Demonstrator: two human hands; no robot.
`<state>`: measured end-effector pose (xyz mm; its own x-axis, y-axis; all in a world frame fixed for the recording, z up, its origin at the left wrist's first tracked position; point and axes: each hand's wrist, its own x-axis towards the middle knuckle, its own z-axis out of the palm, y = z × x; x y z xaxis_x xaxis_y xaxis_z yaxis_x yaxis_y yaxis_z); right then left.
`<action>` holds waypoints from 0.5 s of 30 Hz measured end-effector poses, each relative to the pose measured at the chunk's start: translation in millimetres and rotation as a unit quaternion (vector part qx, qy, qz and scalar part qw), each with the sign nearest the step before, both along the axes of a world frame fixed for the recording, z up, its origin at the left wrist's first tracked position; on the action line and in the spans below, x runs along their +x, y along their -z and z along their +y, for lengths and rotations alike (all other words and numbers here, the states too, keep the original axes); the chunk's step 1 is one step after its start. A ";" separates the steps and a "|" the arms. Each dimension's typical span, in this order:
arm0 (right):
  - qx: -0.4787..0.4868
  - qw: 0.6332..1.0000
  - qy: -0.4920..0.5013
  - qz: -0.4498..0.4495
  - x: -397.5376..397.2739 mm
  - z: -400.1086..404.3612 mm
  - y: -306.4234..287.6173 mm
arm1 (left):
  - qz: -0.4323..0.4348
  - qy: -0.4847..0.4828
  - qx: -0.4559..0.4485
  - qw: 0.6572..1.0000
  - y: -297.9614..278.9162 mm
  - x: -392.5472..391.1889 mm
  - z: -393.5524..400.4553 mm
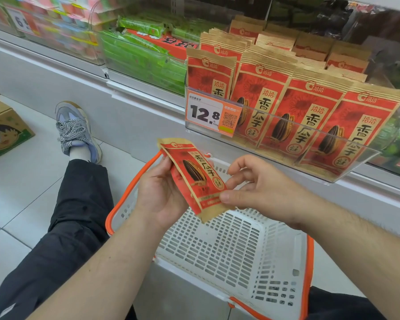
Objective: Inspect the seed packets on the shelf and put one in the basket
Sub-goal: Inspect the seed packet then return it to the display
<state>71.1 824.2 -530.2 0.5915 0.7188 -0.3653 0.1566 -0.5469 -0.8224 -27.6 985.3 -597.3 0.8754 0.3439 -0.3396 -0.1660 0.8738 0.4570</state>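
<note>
A red and tan seed packet (195,175) with a sunflower seed picture is held tilted above the white basket (217,248) with orange rim. My left hand (158,192) grips the packet's left edge from behind. My right hand (256,183) pinches its lower right corner between thumb and fingers. Several matching seed packets (293,112) stand upright in rows in a clear shelf bin (333,153) to the upper right. Nothing lies in the basket.
A price tag reading 12.8 (208,116) hangs on the bin front. Green snack packs (143,56) fill the bin to the left. My leg in dark trousers and a grey shoe (76,132) stretch left across the tiled floor. A cardboard box (5,128) stands at far left.
</note>
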 end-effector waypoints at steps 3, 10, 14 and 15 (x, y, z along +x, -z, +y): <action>-0.015 0.999 0.020 0.023 1.7 4.7 2.5 | 0.034 0.008 0.061 0.998 -7.3 -0.9 -5.6; 0.048 0.996 0.069 -0.003 0.4 6.7 1.3 | 0.065 0.023 0.274 0.959 -31.4 1.9 -6.9; 0.106 0.991 0.080 -0.011 -3.6 9.0 -14.7 | 0.067 -0.009 0.349 0.935 -53.2 5.8 -6.1; 0.110 0.990 0.081 -0.020 -2.5 9.2 -17.5 | 0.066 -0.013 0.367 0.928 -57.0 7.8 -5.5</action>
